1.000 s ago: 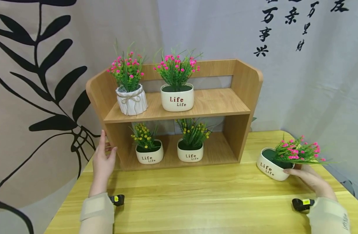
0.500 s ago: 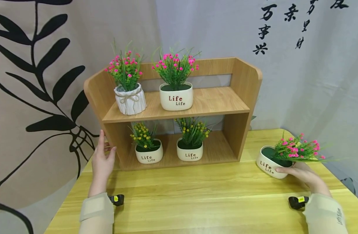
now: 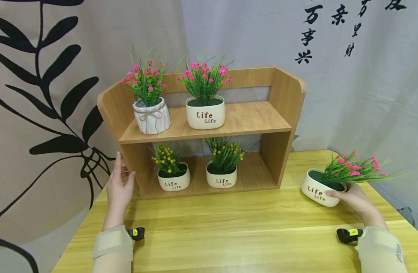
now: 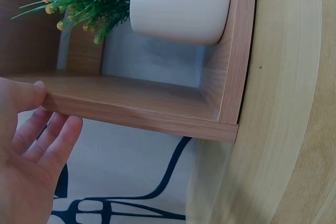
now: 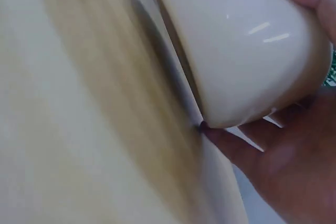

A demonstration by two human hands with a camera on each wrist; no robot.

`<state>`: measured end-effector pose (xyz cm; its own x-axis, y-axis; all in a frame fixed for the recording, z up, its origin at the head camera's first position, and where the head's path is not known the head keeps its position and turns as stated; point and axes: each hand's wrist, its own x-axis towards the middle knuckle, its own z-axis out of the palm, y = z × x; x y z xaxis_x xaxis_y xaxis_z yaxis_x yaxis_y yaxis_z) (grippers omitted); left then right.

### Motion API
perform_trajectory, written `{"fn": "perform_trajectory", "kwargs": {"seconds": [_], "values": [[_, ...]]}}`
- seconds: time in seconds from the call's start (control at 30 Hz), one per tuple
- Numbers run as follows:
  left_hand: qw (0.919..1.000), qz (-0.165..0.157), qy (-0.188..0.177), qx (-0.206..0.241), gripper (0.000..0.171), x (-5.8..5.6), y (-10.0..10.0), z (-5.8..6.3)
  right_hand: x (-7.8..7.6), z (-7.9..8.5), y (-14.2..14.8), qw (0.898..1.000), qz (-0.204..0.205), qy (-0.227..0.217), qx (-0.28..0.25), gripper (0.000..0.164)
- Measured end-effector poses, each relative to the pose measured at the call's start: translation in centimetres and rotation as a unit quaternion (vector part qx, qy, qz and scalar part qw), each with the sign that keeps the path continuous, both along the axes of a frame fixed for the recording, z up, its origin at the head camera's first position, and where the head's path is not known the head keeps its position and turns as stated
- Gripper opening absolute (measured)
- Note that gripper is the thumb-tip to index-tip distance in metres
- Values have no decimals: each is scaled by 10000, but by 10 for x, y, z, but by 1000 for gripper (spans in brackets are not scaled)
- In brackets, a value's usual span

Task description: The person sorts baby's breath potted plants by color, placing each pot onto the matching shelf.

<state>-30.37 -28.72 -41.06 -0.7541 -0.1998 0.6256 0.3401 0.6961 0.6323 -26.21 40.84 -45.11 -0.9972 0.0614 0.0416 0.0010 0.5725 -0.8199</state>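
My right hand (image 3: 360,203) grips a white oval flowerpot (image 3: 314,192) printed "Life", with pink flowers (image 3: 355,168) in it, right of the shelf. The thumb lies on the pot's front wall and the fingers reach behind and under it. The pot tilts, its plant leaning right; in the right wrist view its base (image 5: 226,124) is lifted at an angle close over the table. With my left hand (image 3: 120,189) I hold the left side panel of a two-tier wooden shelf (image 3: 256,117). The left wrist view has the thumb (image 4: 29,94) at the panel's front edge, the fingers outside it.
On the upper tier stand a white ribbed pot (image 3: 152,119) tied with twine and a "Life" pot (image 3: 205,115), both with pink flowers. Two smaller pots with yellow flowers, a left one (image 3: 174,180) and a right one (image 3: 221,178), occupy the lower tier. A curtain hangs behind the table (image 3: 229,227).
The right hand has shifted its grip on the pot, and the pot has risen slightly and tilted, its flowers swinging right. The left hand keeps its place on the shelf.
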Motion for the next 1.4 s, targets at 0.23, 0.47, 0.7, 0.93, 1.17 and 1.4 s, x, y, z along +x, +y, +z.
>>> {"fn": "perform_trajectory", "kwargs": {"seconds": [0.23,0.47,0.7,0.93,1.17,1.4], "values": [[9998,-42,156,-107,87,2,3,2,-1,16,1,9994,158,323,2,77],[9999,-17,148,-45,88,3,1,0,-7,53,0,9938,692,792,-365,90],[10000,-27,94,12,88,3,0,0,-5,77,0,9872,813,1364,-124,75],[10000,-20,39,22,89,3,-1,-1,0,81,-11,9859,1210,1139,-193,95],[9998,-17,173,-84,88,1,-1,0,3,86,-26,9716,1796,1467,-470,105],[10000,33,37,-34,88,3,0,-1,8,108,-42,9502,2267,2128,-199,110]]}}
